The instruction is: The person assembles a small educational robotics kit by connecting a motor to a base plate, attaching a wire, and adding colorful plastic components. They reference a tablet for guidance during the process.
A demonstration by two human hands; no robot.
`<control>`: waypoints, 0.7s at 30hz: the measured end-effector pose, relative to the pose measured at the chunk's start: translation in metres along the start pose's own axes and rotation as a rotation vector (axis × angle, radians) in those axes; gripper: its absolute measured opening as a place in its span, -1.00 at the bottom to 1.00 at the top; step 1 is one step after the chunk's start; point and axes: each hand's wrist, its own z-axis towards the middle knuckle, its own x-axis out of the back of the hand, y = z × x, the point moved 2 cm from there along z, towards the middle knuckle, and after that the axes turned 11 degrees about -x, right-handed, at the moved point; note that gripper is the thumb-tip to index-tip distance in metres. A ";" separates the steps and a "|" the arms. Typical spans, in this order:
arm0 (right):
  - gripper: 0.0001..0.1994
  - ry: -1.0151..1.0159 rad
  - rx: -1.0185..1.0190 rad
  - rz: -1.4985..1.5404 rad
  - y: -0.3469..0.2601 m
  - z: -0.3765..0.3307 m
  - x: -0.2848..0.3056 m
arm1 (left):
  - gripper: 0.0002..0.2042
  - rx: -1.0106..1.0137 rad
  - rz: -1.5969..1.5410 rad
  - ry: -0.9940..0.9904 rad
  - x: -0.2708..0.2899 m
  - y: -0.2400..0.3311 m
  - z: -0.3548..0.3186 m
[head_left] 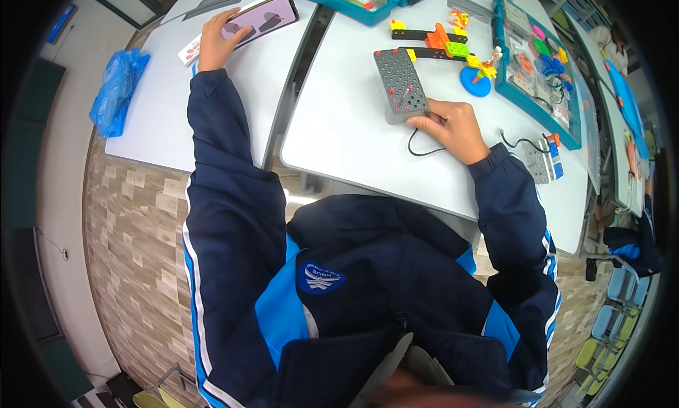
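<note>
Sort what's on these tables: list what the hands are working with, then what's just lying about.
In hand:
- grey pegboard block, under the right hand
- black wire
- tablet, touched by the left hand

Lying about:
- blue plastic bag
- teal parts trays
- blue disc

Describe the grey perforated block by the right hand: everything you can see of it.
The grey perforated block is a thick rectangular slab, plastic by its look, its top covered in a grid of small holes with a few red pegs near the corners and edge. It lies flat on the white table, slightly angled. The right hand touches its near corner, where a thin black wire loops out.
</note>
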 end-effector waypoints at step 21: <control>-0.57 -0.012 -0.018 0.033 0.002 -0.001 -0.001 | -0.63 -0.053 -0.037 0.039 0.000 0.000 -0.003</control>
